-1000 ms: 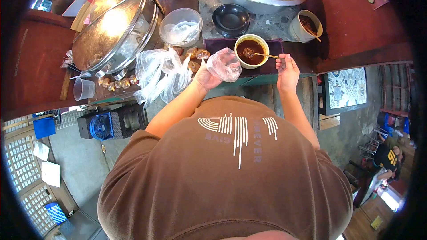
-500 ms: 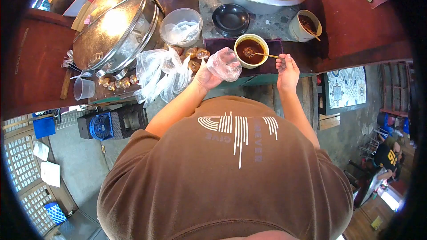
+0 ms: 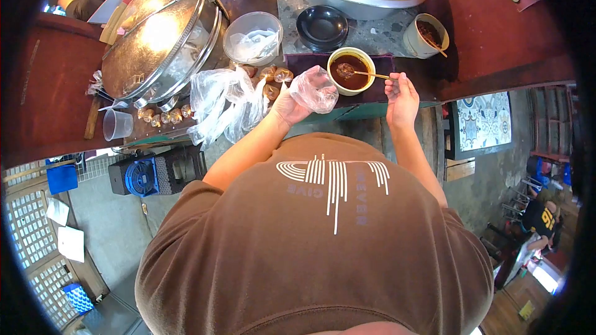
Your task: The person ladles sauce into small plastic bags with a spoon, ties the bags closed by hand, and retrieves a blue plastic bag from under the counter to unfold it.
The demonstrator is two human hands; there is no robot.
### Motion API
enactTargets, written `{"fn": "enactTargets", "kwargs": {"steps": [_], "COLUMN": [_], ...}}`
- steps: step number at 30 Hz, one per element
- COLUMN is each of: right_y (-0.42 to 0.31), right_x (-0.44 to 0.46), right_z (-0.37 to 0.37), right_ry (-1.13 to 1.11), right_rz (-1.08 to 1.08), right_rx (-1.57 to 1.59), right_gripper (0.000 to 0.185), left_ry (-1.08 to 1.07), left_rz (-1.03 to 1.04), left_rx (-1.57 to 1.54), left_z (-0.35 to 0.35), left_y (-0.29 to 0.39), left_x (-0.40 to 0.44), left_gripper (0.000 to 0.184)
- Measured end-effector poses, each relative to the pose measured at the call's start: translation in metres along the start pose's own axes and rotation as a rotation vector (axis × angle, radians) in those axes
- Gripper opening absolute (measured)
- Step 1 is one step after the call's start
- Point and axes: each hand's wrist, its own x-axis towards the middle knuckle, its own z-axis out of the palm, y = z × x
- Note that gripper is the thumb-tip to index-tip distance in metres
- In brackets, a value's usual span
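My left hand [image 3: 292, 107] holds a clear plastic bag [image 3: 315, 90], its mouth spread beside a white tub [image 3: 351, 90] of dark brown sauce [image 3: 358, 66]. My right hand [image 3: 401, 96] grips the handle of a spoon [image 3: 375, 75], whose bowl sits in the sauce. Left of my left hand, more clear bags [image 3: 217, 96] lie bunched at the counter edge. Several small tied bags of brown sauce [image 3: 282, 75] rest behind them. No sauce can be made out inside the held bag.
A round clear container [image 3: 252, 38], stacked black bowls [image 3: 321, 27] and a second tub [image 3: 427, 36] with a spoon stand behind. Large lidded pots [image 3: 164, 37] are at the left and top. A clear cup [image 3: 118, 124] stands at the left edge. People are visible at the far left and right.
The spoon has shifted very slightly left in the sauce. My hands are nearly still. In the upper left background, people have moved.
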Motion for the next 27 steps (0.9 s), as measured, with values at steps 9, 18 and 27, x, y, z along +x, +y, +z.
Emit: {"fn": "enactTargets", "kwargs": {"steps": [9, 18, 27], "right_y": [-0.008, -0.019, -0.013], "right_x": [-0.039, -0.06, -0.056], "right_z": [0.041, 0.049, 0.04], "right_ry": [-0.27, -0.787, -0.45], "right_rz": [-0.241, -0.944, -0.568], "right_rx": [-0.289, -0.885, -0.621], "right_gripper": [0.025, 0.012, 0.008], "left_ry": [0.109, 0.091, 0.161], "left_rz": [0.015, 0.015, 0.03], "left_rx": [0.03, 0.026, 0.048], "left_z": [0.015, 0.014, 0.01], "left_y": [-0.001, -0.002, -0.002], "left_x": [-0.001, 0.002, 0.001], "left_gripper": [0.036, 0.034, 0.033]}}
